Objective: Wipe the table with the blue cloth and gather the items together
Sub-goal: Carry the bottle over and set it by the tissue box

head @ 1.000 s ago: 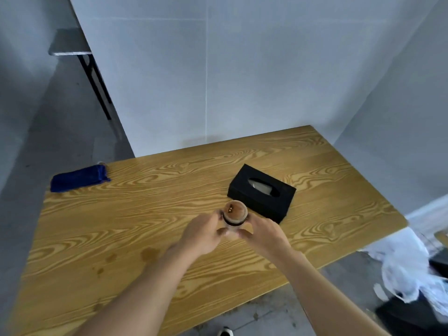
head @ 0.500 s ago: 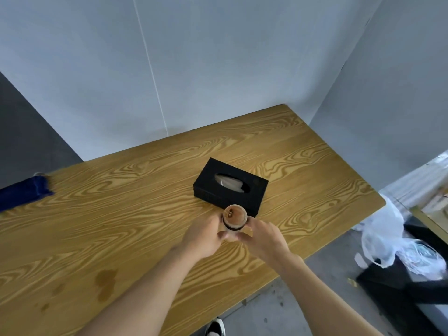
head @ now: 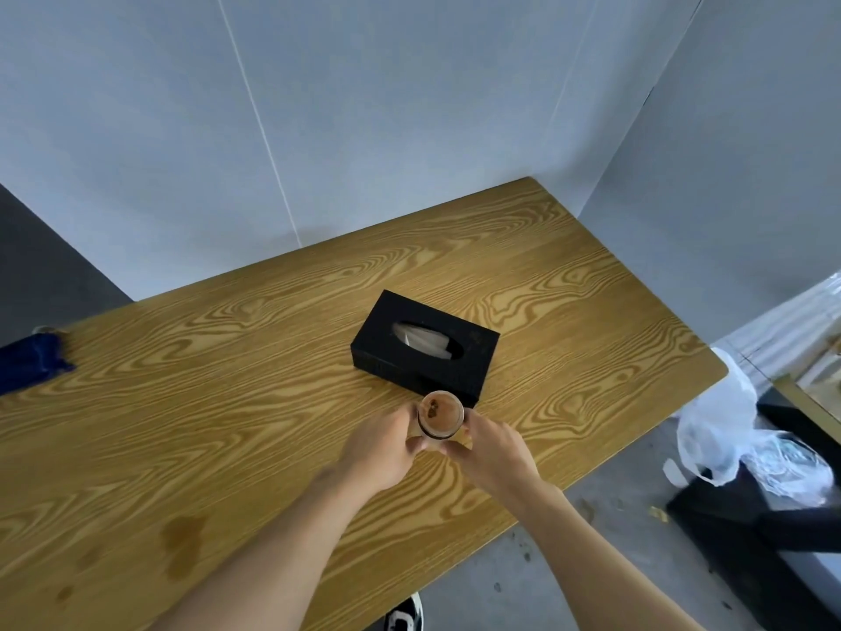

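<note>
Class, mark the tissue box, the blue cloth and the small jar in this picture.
tissue box (head: pixel 468 357), head view, black top near the opening.
blue cloth (head: pixel 29 364), head view, its middle folds.
small jar (head: pixel 440 414), head view, brown lid.

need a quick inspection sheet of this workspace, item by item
surface: wooden table, dark stains near the front left
job's things: blue cloth at the far left edge, untouched; black tissue box mid-table with a tissue showing; small jar with a wooden lid, close by the box's near corner
clutter: nothing seen on the table
hands: left hand and right hand both around the jar
cables: nothing seen
surroundings: grey walls behind and right; white plastic bag on dark objects on the floor to the right; a shoe at the bottom edge
</note>
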